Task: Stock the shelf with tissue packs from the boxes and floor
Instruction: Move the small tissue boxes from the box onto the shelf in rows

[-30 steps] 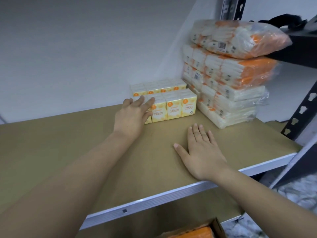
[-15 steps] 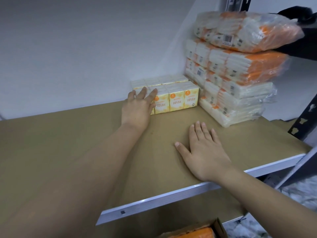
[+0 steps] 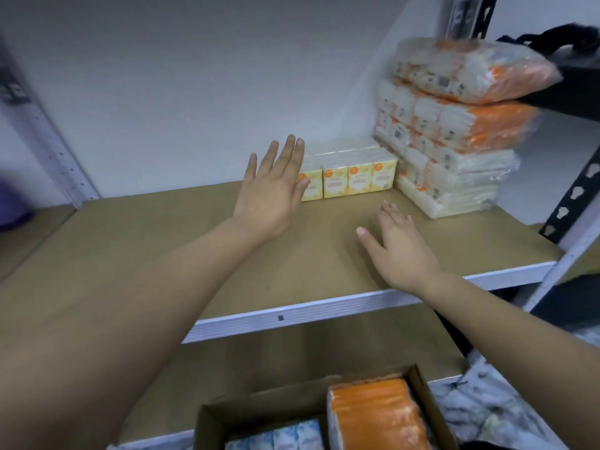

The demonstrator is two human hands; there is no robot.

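Small yellow tissue packs [image 3: 349, 177] stand in rows at the back of the brown shelf board [image 3: 162, 248], against the wall. To their right rises a stack of orange-and-white wrapped tissue bundles [image 3: 454, 131]. My left hand [image 3: 272, 190] hovers with straight fingers just left of the yellow packs, covering the leftmost one. My right hand [image 3: 396, 245] lies low over the shelf board in front of the packs, fingers spread, holding nothing. Below the shelf, an open cardboard box [image 3: 259, 417] holds an orange tissue bundle [image 3: 373, 414] and blue-patterned packs [image 3: 276, 440].
The shelf's white metal front rail [image 3: 324, 311] runs across the middle. Grey perforated uprights stand at the left [image 3: 55, 157] and right [image 3: 578, 196]. A black object [image 3: 565, 60] sits on the neighbouring shelf behind the top bundle. A lower shelf board [image 3: 292, 358] shows under the rail.
My left hand has lifted off the yellow packs and drawn slightly back. The view has tilted down, so the box below now shows. My right hand stays on the shelf.
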